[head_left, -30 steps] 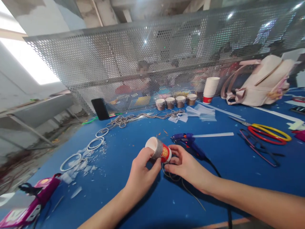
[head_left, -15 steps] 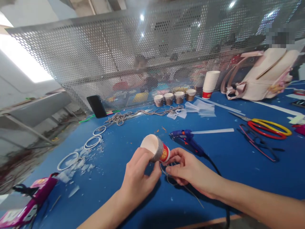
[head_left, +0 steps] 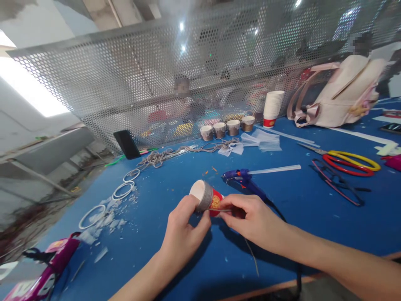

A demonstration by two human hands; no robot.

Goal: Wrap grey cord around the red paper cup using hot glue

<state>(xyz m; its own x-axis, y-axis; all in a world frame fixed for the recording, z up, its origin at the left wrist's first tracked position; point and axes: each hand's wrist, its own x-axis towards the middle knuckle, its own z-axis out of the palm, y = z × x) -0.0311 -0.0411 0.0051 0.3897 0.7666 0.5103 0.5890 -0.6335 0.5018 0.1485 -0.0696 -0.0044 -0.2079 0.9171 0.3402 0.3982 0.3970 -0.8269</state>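
Observation:
A small paper cup (head_left: 205, 197), red at the base and partly wound with grey cord, lies on its side above the blue table (head_left: 175, 259). My left hand (head_left: 184, 230) grips its rim end. My right hand (head_left: 250, 217) pinches the grey cord (head_left: 253, 259) against the cup's red base; the loose end trails toward the table's front edge. Just beyond the cup lies a blue hot glue gun (head_left: 242, 179) with a clear glue stick in its back.
White rings (head_left: 123, 190) and paper scraps lie at left, a purple glue gun (head_left: 46, 271) at bottom left. Several wrapped cups (head_left: 227, 128), a cup stack (head_left: 272, 108), cord pile (head_left: 163, 156), phone (head_left: 127, 144), scissors (head_left: 344, 161), a pink bag (head_left: 341, 96) and mesh screen (head_left: 188, 75) stand behind.
The cup has turned and dropped slightly. My right hand has moved up against the cup's red base, pulling the slack cord loop tight against it.

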